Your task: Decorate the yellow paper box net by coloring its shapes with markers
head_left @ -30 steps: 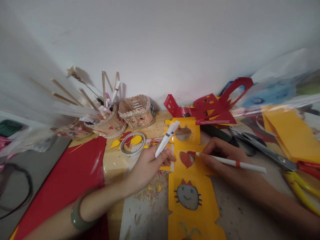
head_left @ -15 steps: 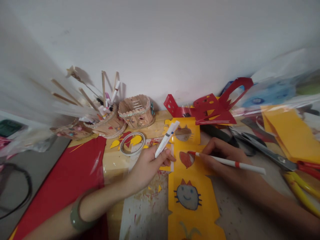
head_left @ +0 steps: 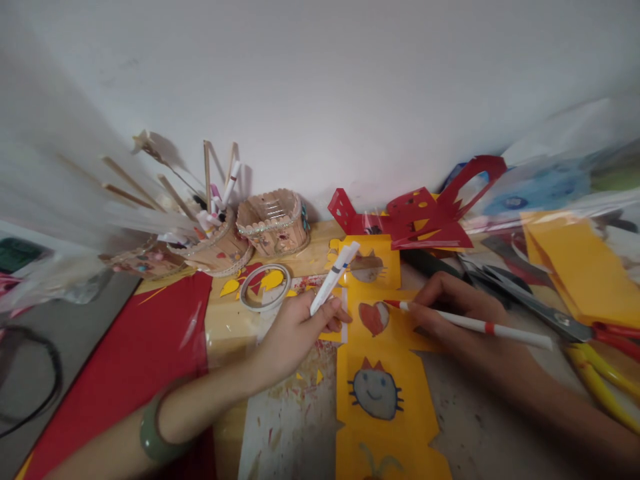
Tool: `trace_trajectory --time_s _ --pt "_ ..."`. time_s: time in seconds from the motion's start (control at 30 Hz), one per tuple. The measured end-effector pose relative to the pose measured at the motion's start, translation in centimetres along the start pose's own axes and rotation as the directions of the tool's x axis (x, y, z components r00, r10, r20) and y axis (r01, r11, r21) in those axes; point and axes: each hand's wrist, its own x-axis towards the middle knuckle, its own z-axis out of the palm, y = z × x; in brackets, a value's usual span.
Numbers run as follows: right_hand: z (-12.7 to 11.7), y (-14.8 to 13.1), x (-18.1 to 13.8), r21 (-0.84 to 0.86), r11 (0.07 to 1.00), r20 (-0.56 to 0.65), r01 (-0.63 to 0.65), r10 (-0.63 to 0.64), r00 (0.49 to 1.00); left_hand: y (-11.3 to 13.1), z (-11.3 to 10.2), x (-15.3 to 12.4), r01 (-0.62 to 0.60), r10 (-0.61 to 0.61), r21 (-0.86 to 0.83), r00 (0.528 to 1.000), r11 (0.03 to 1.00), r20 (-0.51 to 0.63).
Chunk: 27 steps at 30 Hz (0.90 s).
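My right hand [head_left: 455, 313] grips a white marker with a red band [head_left: 520, 333], its red tip at the upper right edge of a heart [head_left: 373, 319]. Red covers most of the heart; a pale patch shows at its right. The heart is on a yellow paper cutout [head_left: 360, 360], above a smiling cat face [head_left: 375, 393]. Another cat-like shape [head_left: 367, 267] lies further up the paper. Closed round two white markers [head_left: 333, 280], one with a blue band, my left hand [head_left: 305, 323] rests at the paper's left edge.
Tape [head_left: 265, 288] lies left, among yellow scraps. Behind stand a wooden-stick basket [head_left: 275, 230] and a holder [head_left: 215, 250] full of pens. A red paper cutout [head_left: 410, 223] leans at the back. Scissors [head_left: 555, 313] lie right; red sheets [head_left: 165, 333] lie left.
My right hand has shifted slightly right with the red marker, its tip moving from inside the heart's top to the right edge. My left hand has stayed put.
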Motion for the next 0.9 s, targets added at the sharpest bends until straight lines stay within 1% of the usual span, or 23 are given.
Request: trace_trajectory --time_s 0.1,0.2,0.27,0.47,0.9 --pt "0.1 0.03 0.18 0.008 1.0 0.034 0.005 -0.006 0.999 -0.18 -0.05 0.02 0.001 -0.001 0.001 1.0 1.0 0.004" --pt "0.12 -0.13 0.23 -0.004 1.0 0.042 0.014 -0.014 0.999 -0.21 -0.09 0.08 -0.002 0.002 0.002 1.0 1.0 0.008" --pt "0.06 -0.25 0.18 -0.014 1.0 0.038 0.018 -0.017 0.999 -0.16 -0.08 0.12 -0.002 0.002 -0.003 1.0 1.0 0.001" --pt "0.02 -0.21 0.05 -0.029 0.999 0.045 -0.027 0.028 0.999 -0.04 -0.05 0.07 0.002 -0.002 -0.002 1.0 1.0 0.002" --pt "-0.02 -0.23 0.03 -0.026 0.999 0.033 -0.037 0.038 0.999 0.03 -0.11 0.03 0.003 -0.003 0.013 1.0 1.0 0.004"
